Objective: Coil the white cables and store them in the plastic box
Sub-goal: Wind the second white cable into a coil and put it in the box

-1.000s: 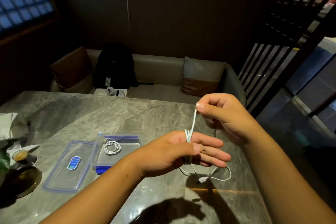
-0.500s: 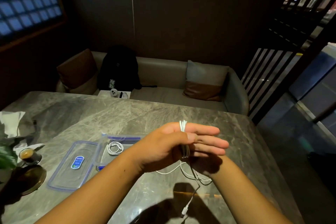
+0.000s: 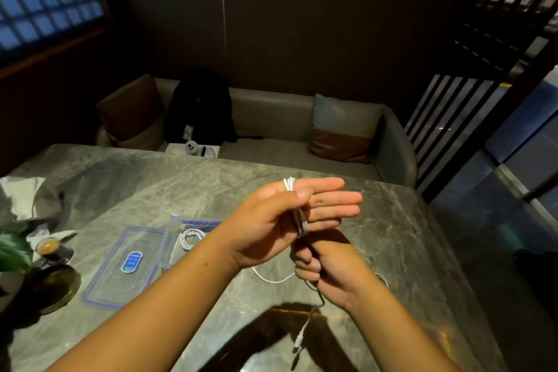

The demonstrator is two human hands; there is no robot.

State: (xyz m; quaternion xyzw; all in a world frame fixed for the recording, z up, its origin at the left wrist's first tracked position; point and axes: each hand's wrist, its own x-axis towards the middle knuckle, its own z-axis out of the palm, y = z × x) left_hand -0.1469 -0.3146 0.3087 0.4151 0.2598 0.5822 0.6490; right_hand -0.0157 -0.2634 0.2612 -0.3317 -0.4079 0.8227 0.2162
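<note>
A white cable [image 3: 299, 219] is wound in several turns around the straight fingers of my left hand [image 3: 271, 220], with the thumb pressing the turns down. Just below it, my right hand [image 3: 327, 269] is closed on the cable's loose tail. That tail hangs down to a plug end [image 3: 298, 341] above the table's front edge. Another loop of white cable lies on the table under my hands. The clear plastic box [image 3: 178, 231] stands to the left with a coiled white cable [image 3: 190, 238] inside. Its blue-rimmed lid [image 3: 126, 266] lies beside it.
On the grey marble table [image 3: 181, 190] a small coffee glass [image 3: 49, 248] on a dark round tray [image 3: 57, 287], crumpled paper [image 3: 21, 193] and a green leaf sit at the left. A sofa with cushions and a black backpack [image 3: 199, 106] stands behind.
My right hand came from above my left hand, passed behind it and now sits below, drawing the cable round the fingers. The plug end lifted off the table and hangs.
</note>
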